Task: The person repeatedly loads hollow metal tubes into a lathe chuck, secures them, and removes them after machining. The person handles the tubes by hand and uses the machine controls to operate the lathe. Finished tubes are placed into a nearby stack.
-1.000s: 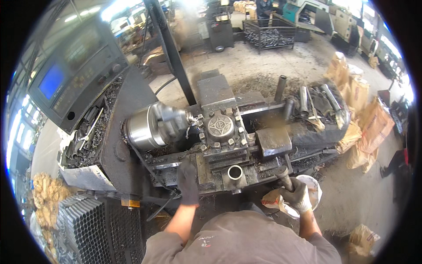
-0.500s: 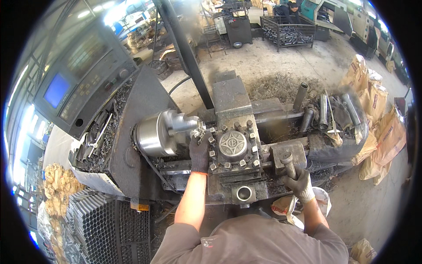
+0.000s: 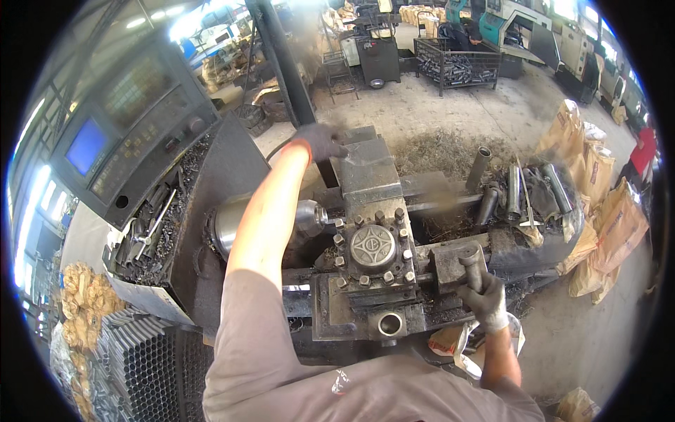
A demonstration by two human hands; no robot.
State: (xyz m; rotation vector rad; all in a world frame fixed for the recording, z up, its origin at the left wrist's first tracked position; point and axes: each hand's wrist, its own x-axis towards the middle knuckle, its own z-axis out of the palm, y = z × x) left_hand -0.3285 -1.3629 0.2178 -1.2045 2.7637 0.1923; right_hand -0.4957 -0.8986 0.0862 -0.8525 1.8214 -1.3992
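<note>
My left hand (image 3: pixel 320 143), in a dark glove, is over the far end of the lathe's tool slide (image 3: pixel 365 165), beside the dark upright post (image 3: pixel 285 63). Its fingers look stretched out and apart, somewhat blurred, with nothing visible in them. Beneath that forearm, the steel chuck (image 3: pixel 226 226) is partly hidden; its nose end (image 3: pixel 309 216) shows to the right of the arm. Nearer me sits the square tool post (image 3: pixel 373 246), ringed with bolts. My gloved right hand (image 3: pixel 485 302) is closed round a short steel handle with a round head (image 3: pixel 471 267), beside a metal block (image 3: pixel 450 271).
A control panel (image 3: pixel 133 112) with a lit screen stands at left, above a tray of shavings and tools (image 3: pixel 151 235). Stacked tubes (image 3: pixel 133 352) are lower left. Loose tubes and a caliper (image 3: pixel 529 211) lie at right, near paper sacks (image 3: pixel 612 225). A person (image 3: pixel 641 151) is at far right.
My left hand has gone from beside the chuck, where it held metal shavings, up and away to the far end of the slide. My right hand stays at the handle.
</note>
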